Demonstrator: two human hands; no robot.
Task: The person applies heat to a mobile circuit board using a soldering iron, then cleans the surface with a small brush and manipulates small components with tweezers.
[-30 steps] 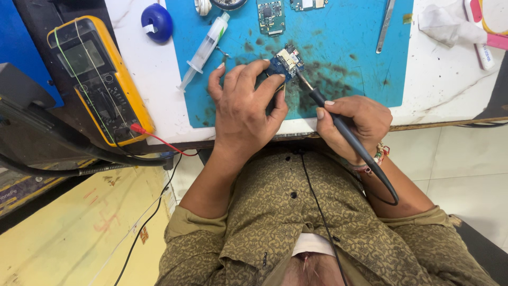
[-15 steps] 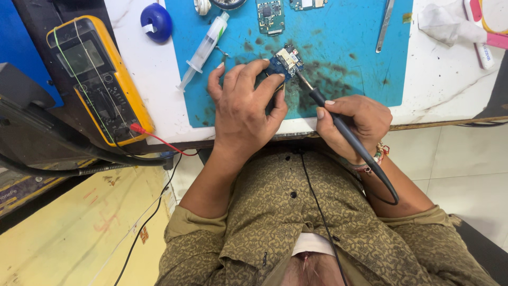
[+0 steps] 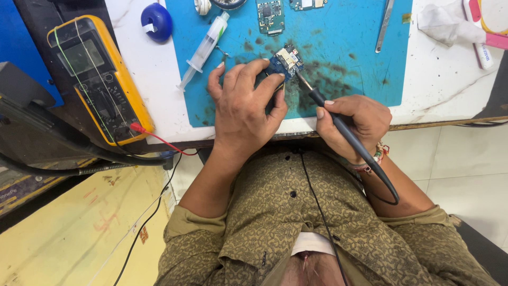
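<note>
Nothing moved: syringe (image 3: 205, 48) lies beside left hand (image 3: 244, 106), unobstructed.

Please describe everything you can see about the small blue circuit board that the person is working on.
The small blue circuit board is roughly square, with tiny metallic and pale parts on its face. It lies on the stained blue work mat. The left hand pinches its near edge, and the tip of the soldering iron, held by the right hand, touches its right side.
</note>
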